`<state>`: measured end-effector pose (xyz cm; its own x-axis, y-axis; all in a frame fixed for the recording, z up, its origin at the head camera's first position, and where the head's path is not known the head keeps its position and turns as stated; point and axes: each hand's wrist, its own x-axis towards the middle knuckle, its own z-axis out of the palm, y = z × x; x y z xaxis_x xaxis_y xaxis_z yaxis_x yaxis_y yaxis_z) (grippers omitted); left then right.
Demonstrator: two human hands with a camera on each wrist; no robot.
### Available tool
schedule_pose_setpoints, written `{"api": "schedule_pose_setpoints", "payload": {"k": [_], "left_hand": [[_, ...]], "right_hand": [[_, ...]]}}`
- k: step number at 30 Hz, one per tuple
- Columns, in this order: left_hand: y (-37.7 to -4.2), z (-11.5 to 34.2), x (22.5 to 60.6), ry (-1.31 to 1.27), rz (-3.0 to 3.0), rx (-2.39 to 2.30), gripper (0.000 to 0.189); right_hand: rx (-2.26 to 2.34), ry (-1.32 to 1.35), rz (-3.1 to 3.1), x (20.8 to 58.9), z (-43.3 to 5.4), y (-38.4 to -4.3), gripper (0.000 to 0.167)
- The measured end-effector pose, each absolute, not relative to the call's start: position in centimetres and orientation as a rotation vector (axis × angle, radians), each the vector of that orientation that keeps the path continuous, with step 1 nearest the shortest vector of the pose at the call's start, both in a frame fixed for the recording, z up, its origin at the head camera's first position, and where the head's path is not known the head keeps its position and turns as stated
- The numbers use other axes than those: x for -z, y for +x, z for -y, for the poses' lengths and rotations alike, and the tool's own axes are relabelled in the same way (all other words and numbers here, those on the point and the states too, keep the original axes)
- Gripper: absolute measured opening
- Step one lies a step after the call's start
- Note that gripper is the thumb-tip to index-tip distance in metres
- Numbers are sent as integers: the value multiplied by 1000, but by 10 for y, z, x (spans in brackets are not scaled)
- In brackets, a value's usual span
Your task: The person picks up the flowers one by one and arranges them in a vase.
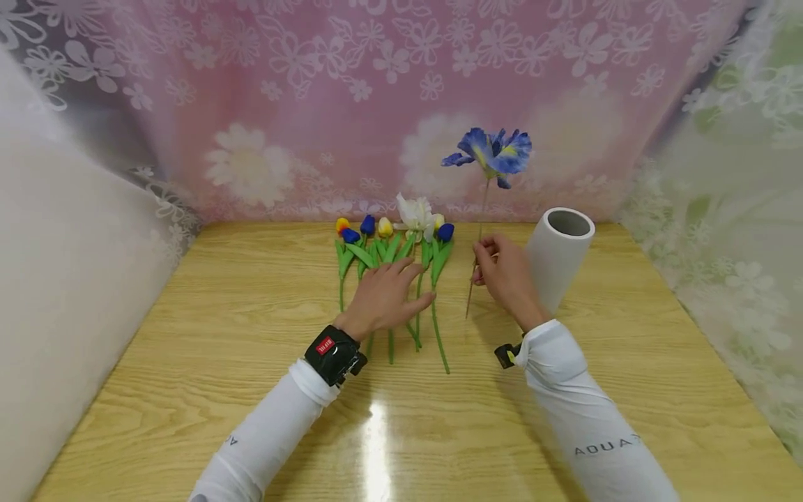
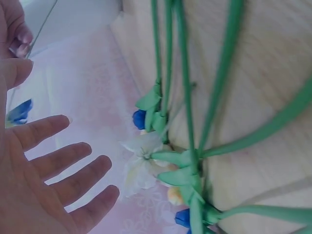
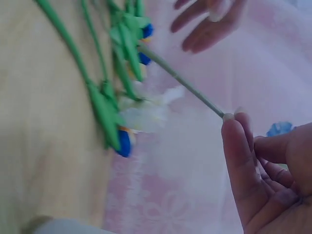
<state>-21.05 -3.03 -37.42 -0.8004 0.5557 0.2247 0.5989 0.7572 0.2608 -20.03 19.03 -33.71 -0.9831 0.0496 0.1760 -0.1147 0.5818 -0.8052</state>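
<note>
Between thumb and fingers, my right hand pinches the thin stem of an artificial blue iris. The iris stands nearly upright above the table, its bloom at the top. My left hand hovers over the row of artificial flowers, its fingers spread and holding nothing in the left wrist view. Beneath it lie several tulips with green stems, among them a blue tulip and a yellow tulip. A larger white flower lies among them. Part of the stems is hidden by my left hand.
A tall white vase stands just right of my right hand, its round mouth facing up. The wooden table ends at the back against a pink floral curtain. Pale fabric walls stand at both sides.
</note>
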Motion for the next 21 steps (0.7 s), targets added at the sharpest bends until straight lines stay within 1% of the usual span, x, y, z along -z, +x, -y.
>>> {"api": "schedule_pose_setpoints", "payload": {"k": [6,14,21], "left_hand": [[-215,21,363,-968,2815,523,58],[-222,10,347,-1018,2764,578,59],[-225,6,340,-1027,2722,646,57]], "right_hand": [[-1339,107,2565,312,-197,-194,24],[-1307,191,2426,286,-210,-191,25],[-1315,158,2344,265,-224,-185,28]]}}
